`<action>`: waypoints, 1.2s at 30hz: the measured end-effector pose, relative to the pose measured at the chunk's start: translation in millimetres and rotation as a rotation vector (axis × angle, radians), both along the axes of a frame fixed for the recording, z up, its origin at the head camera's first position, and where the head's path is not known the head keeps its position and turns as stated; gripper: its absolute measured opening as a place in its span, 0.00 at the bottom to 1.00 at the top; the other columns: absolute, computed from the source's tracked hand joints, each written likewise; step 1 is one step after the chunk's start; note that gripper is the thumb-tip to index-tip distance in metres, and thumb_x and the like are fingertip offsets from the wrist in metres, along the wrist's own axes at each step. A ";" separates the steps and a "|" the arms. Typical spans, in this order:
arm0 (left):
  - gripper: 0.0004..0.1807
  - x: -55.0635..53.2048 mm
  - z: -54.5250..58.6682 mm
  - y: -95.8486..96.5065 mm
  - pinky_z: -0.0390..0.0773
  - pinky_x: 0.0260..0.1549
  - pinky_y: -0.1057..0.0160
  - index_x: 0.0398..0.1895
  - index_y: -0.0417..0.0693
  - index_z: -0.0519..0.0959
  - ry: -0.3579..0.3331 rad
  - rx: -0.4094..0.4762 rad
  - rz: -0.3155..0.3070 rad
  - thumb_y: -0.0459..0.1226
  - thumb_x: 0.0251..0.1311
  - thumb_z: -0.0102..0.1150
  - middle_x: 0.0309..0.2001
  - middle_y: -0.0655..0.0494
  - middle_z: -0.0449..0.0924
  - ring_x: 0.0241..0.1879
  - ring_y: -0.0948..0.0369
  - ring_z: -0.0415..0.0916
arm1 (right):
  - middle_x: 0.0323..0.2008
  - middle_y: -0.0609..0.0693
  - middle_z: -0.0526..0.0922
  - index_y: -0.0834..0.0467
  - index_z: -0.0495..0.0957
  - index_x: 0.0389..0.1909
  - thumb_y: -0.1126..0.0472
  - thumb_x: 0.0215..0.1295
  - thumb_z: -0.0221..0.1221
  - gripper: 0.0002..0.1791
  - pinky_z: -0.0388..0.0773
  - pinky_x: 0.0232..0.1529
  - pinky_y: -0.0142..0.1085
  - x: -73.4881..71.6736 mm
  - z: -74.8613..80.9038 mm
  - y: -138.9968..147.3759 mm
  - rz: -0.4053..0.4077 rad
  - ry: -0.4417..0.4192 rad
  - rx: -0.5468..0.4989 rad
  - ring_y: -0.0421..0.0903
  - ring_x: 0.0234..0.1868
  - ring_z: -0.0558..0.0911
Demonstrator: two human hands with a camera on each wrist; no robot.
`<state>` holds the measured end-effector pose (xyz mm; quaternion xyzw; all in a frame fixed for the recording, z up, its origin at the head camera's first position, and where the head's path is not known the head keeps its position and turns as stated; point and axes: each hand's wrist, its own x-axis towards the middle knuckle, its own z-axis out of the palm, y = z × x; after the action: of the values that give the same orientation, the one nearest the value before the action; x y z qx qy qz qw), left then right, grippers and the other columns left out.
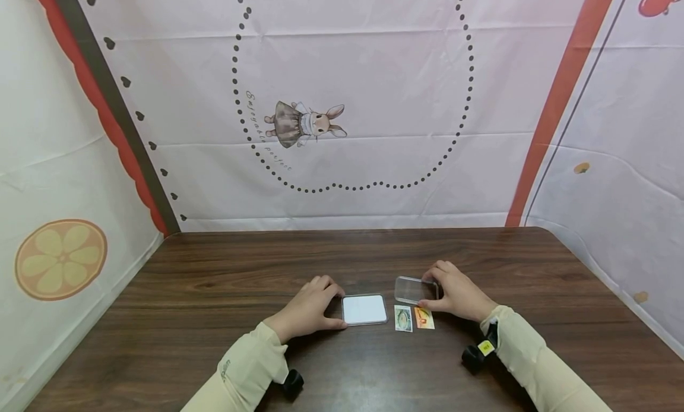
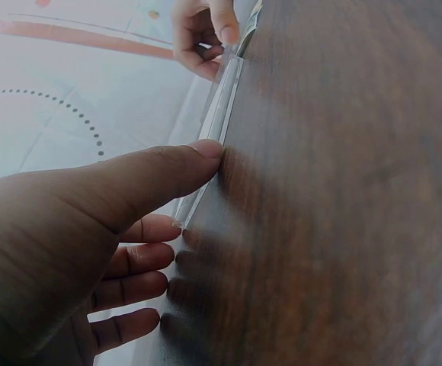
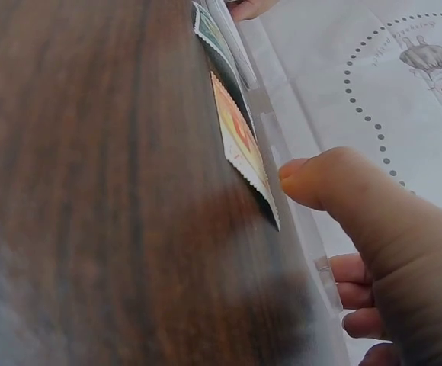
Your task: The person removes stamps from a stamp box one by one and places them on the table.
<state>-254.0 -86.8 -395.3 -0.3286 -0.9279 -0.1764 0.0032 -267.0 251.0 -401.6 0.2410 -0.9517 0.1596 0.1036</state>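
My left hand [image 1: 310,308] holds the left end of a flat clear case with a white insert [image 1: 364,310], thumb at the near edge and fingers around the far side. In the left wrist view the thumb presses the rim of that case [image 2: 222,110]. To the right, my right hand [image 1: 456,290] grips a clear plastic lid [image 1: 410,290] by its right end. Two small stamps with perforated edges lie just in front of the lid: a green one [image 1: 403,319] and an orange one [image 1: 424,318]. In the right wrist view the orange stamp [image 3: 240,141] has a raised edge.
The dark wood-grain table [image 1: 240,263] extends around both hands. Behind it hangs a pale printed cloth [image 1: 374,91], and similar cloth covers both sides. A black camera strap [image 1: 475,355] sits at the right wrist, and another black device [image 1: 292,383] at the left.
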 end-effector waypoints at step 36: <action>0.29 -0.2 -1.9 -1.3 0.69 0.51 0.54 0.53 0.48 0.76 0.016 -0.014 0.008 0.54 0.52 0.68 0.47 0.55 0.72 0.48 0.58 0.68 | 0.37 0.44 0.74 0.56 0.79 0.39 0.43 0.47 0.71 0.25 0.75 0.39 0.37 8.4 4.6 -9.1 0.022 0.029 -0.012 0.38 0.38 0.71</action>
<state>-254.2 -88.0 -397.3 -0.3263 -0.9303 -0.1674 0.0088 -258.5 241.9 -397.0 0.2532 -0.9464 0.1628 0.1170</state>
